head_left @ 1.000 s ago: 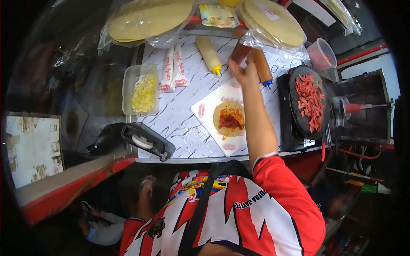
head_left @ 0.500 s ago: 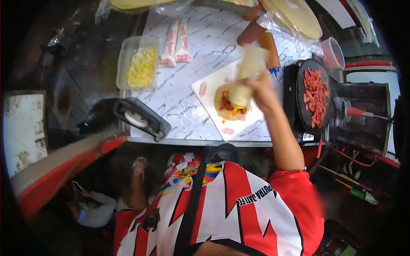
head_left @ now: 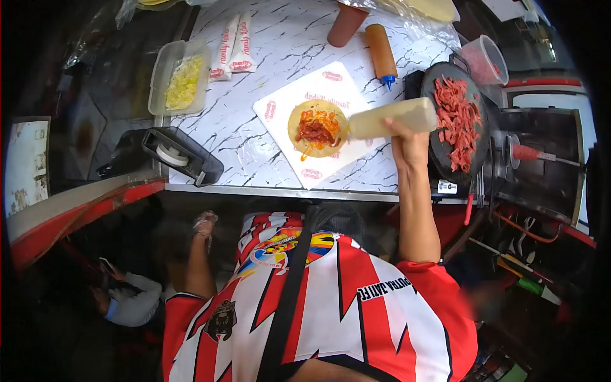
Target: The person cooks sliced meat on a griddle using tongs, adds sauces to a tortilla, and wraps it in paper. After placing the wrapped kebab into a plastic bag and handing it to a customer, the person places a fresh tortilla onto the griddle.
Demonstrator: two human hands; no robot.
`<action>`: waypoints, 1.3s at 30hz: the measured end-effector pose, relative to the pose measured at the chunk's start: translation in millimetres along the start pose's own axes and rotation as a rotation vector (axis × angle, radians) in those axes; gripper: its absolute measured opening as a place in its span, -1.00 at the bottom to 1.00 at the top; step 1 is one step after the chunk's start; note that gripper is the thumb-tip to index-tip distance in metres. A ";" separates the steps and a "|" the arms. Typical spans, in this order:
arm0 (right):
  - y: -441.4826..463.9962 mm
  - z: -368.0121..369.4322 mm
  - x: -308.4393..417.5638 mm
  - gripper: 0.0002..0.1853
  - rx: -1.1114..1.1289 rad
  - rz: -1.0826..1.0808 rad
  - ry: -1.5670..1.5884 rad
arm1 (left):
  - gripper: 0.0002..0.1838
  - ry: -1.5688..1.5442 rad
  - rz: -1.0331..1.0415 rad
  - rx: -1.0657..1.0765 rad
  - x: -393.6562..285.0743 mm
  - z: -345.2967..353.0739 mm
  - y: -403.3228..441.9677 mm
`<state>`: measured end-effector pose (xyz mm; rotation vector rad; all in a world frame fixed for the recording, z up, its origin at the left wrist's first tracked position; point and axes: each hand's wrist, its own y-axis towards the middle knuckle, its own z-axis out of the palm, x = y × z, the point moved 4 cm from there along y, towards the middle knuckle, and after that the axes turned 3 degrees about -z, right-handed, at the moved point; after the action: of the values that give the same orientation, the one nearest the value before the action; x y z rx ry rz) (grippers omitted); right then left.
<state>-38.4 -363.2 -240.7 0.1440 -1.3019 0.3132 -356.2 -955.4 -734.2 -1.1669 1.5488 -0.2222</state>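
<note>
My right hand (head_left: 407,137) is closed around a squeeze bottle (head_left: 382,119) of pale sauce. The bottle lies almost level in the air, its nozzle end just right of a flatbread (head_left: 299,111). Reddish meat (head_left: 315,132) and orange-red sauce are heaped on the bread, which rests on printed wrapping paper (head_left: 273,111). My left hand (head_left: 205,224), in a clear plastic glove, hangs low beyond the counter's front edge. It is away from the food, and its fingers are too unclear to read.
Shredded meat (head_left: 457,124) covers a round griddle (head_left: 439,153) at right. An orange sauce bottle (head_left: 382,54) and a red bottle (head_left: 347,25) lie behind. A tub of shredded vegetable (head_left: 159,76), printed sleeves (head_left: 232,48) and a tape dispenser (head_left: 181,156) are left. A person (head_left: 133,296) sits lower left.
My right hand has swung the squeeze bottle from over the flatbread to its right, tipping it from steep to nearly level. More of the filling shows now. The camera view has shifted somewhat.
</note>
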 end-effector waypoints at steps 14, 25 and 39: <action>-14.7 32.2 34.0 -0.53 0.058 -0.045 -0.071 | -0.82 0.303 -0.093 0.110 45.5 -7.3 -34.5; -4.1 58.3 31.9 -0.42 0.047 -0.050 -0.080 | -0.88 -0.011 -0.040 -0.045 29.0 -29.4 22.8; -7.0 73.2 26.9 -0.46 0.033 -0.027 -0.156 | -0.88 0.379 -0.062 0.122 45.2 -53.7 4.8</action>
<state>-97.6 -386.3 -195.0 0.2176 -1.4481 0.3050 -398.0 -1010.4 -747.5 -1.1205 1.7991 -0.5989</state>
